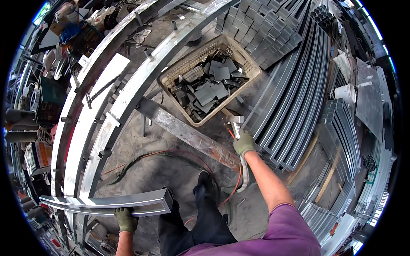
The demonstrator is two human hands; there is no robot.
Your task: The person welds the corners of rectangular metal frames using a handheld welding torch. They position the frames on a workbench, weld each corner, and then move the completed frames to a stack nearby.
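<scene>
My left hand (pixel 125 219), in a green work glove, is closed on the near side of a shiny rectangular metal tube (pixel 102 205). The tube lies across the left side, its right end beside my leg and its left part over the long metal beams. My right arm reaches forward; its gloved hand (pixel 244 143) grips a pale hand tool (pixel 235 124) whose exact kind I cannot make out. An orange line and a thick grey hose (pixel 245 175) trail from this tool toward the floor. It is held just left of the stacked long tubes (pixel 286 102).
A beige plastic crate (pixel 171 100) full of flat metal offcuts stands ahead. Behind it rises a stack of square tubes (pixel 260 30). Long beams (pixel 121 100) run along the left. A flat, worn metal bar (pixel 183 130) and loose hoses (pixel 136 160) cross the floor near my feet.
</scene>
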